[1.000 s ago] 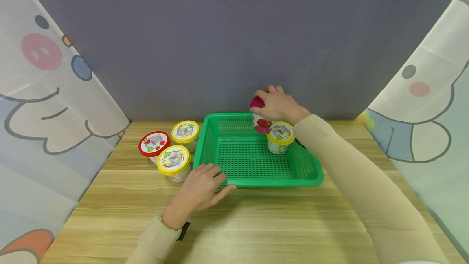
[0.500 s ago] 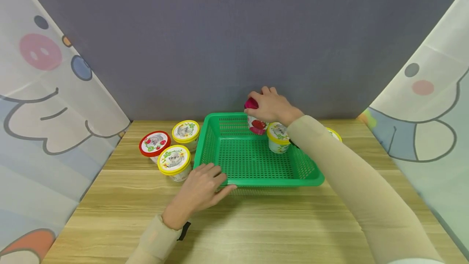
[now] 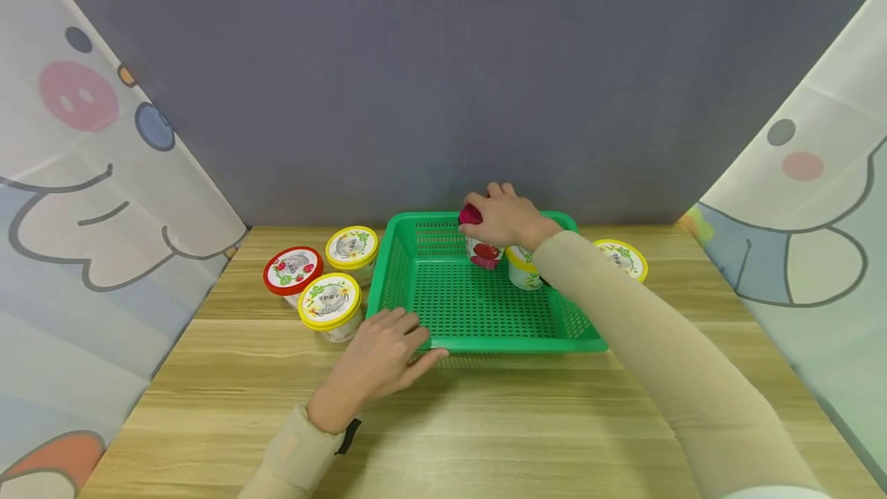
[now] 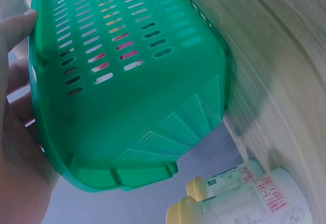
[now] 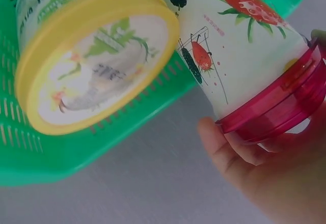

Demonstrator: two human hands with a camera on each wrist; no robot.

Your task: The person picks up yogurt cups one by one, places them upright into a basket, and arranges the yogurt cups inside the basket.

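The strawberry cup point(image 3: 485, 251) is inside the green basket point(image 3: 485, 345), toward the far wall, beside a yellow-lidded cup point(image 3: 524, 274); whether its base touches the floor of the basket, I cannot tell. The right hand point(image 3: 502, 218) has its thumb and fingers bent around the dark pink upper end of this cup, so it is not yet released. The left hand point(image 3: 381, 353) lies on the near left corner of the basket; if its fingers close around the rim, I cannot tell. Outside, on the worktop point(image 3: 485, 430), stand a red-lidded cup point(image 3: 293, 270) and two more yellow lids point(image 3: 329, 302) at the left, and one yellow-lidded tub point(image 3: 621, 259) at the right. I judge the work only partly done: one cup stands inside, one is being placed, four remain outside.
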